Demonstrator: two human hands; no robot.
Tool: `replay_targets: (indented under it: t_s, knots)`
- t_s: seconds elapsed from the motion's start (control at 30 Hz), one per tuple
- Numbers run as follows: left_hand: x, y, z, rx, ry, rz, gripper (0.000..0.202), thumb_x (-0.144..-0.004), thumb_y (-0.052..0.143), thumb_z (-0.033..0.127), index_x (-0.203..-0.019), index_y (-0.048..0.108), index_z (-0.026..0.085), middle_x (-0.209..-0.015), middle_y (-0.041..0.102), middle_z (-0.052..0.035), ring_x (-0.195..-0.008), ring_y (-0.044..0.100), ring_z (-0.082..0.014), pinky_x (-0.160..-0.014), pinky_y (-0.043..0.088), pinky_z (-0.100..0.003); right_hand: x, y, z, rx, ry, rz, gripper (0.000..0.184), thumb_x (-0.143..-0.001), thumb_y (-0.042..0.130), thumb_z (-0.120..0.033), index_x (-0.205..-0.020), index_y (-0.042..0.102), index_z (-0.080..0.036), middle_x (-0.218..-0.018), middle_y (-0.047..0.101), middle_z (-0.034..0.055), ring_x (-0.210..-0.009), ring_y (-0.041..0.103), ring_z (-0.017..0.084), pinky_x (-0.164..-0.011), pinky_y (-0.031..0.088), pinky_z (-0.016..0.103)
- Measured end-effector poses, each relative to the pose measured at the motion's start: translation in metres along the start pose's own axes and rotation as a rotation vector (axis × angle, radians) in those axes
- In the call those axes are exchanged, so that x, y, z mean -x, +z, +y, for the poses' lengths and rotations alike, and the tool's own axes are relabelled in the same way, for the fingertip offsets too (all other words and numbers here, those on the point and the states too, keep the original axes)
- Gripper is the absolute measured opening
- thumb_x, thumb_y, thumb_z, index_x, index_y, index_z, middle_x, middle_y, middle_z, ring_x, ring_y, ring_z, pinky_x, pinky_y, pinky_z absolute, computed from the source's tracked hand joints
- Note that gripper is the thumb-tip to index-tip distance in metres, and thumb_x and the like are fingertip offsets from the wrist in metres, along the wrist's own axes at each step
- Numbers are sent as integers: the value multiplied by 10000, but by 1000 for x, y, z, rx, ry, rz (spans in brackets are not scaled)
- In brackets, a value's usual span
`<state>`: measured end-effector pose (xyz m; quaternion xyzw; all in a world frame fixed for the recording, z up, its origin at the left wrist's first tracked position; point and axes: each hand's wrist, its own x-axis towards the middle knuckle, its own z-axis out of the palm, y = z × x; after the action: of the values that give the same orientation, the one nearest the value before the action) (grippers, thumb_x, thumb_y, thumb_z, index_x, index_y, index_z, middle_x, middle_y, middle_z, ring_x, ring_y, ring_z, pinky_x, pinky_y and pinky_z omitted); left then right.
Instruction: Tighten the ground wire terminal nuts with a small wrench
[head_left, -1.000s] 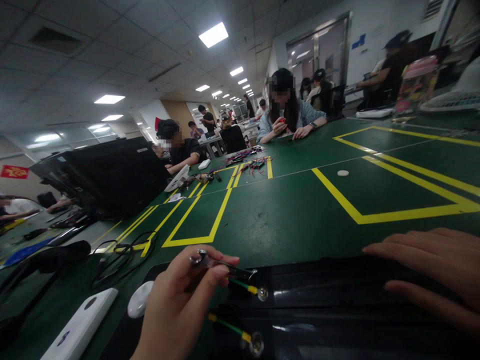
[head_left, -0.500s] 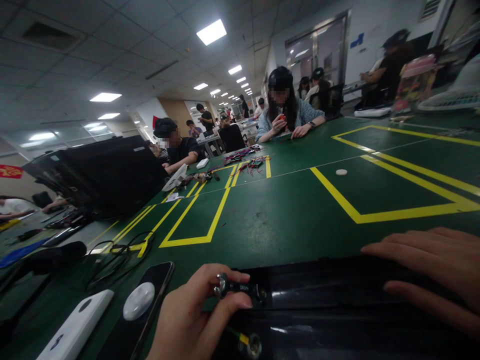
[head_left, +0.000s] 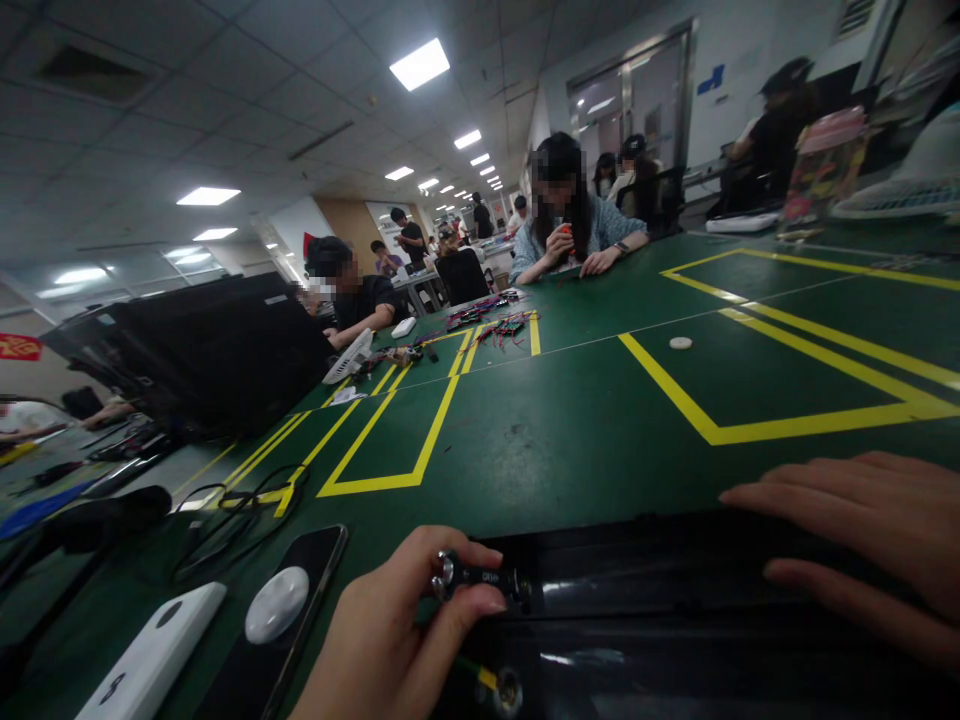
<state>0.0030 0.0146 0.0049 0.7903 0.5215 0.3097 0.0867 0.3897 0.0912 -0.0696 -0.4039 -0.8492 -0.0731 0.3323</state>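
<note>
My left hand (head_left: 420, 610) pinches a small black part (head_left: 480, 577) between thumb and forefinger. The part has white lettering and a forked, shiny metal end pointing left. Its other end meets a long, glossy black panel (head_left: 600, 590) along the bottom edge of the view; I cannot tell whether it is fastened there. My right hand (head_left: 862, 540) rests over the panel's right side, fingers stretched out and holding nothing. Near my left wrist a round metal fitting (head_left: 508, 690) sits on the panel, with a green-and-yellow wire (head_left: 484, 675) beside it.
A phone (head_left: 300, 590) bearing a round white disc (head_left: 277, 605) and a white device (head_left: 154, 655) lie on my left, with a black cable (head_left: 232, 530) behind them. Yellow tape (head_left: 375, 487) marks the green table (head_left: 525, 450). Two people sit across it, near bundled wires (head_left: 502, 328).
The view has shifted very slightly. Both hands stay in place, and the left still pinches the black part.
</note>
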Motion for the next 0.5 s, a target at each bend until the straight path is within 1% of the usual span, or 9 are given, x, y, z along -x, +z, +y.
replay_targets:
  t_s: [0.17,0.27,0.3,0.4,0.5]
  knots:
    - [-2,1,10,-16,-60,-34,122,-901,635,189,-973,620,286,-930,816,59,-804,792,-134,-675,603,-156,-13,7,-10,-53,28,50,501,-880,567,-757,-1292,623,-478,-942,709,-79,-939,710,223,-701,581,310]
    - [-3,1,15,-39,-98,-33,61,-914,621,214,-918,611,273,-853,815,60,-730,789,-134,-619,591,-154,-20,12,-14,-78,21,57,502,-882,572,-752,-1299,619,-477,-936,709,-79,-945,709,224,-702,580,309]
    - [-3,2,16,-49,-112,-37,48,-919,615,225,-900,611,269,-821,811,60,-685,783,-131,-581,580,-151,-21,13,-15,-86,17,59,502,-883,574,-751,-1301,618,-476,-935,709,-79,-946,709,223,-702,580,309]
    - [-5,3,17,-82,-154,-56,76,-933,583,253,-862,610,258,-704,783,60,-557,750,-132,-489,541,-159,-20,14,-14,-109,8,64,505,-884,578,-750,-1306,615,-476,-938,709,-80,-949,708,223,-700,578,309]
    - [-7,4,18,-115,-174,-70,116,-941,550,264,-846,614,250,-644,762,50,-520,736,-148,-454,519,-180,-14,14,-10,-115,-6,67,513,-880,588,-750,-1313,611,-477,-956,710,-84,-957,705,222,-699,576,308]
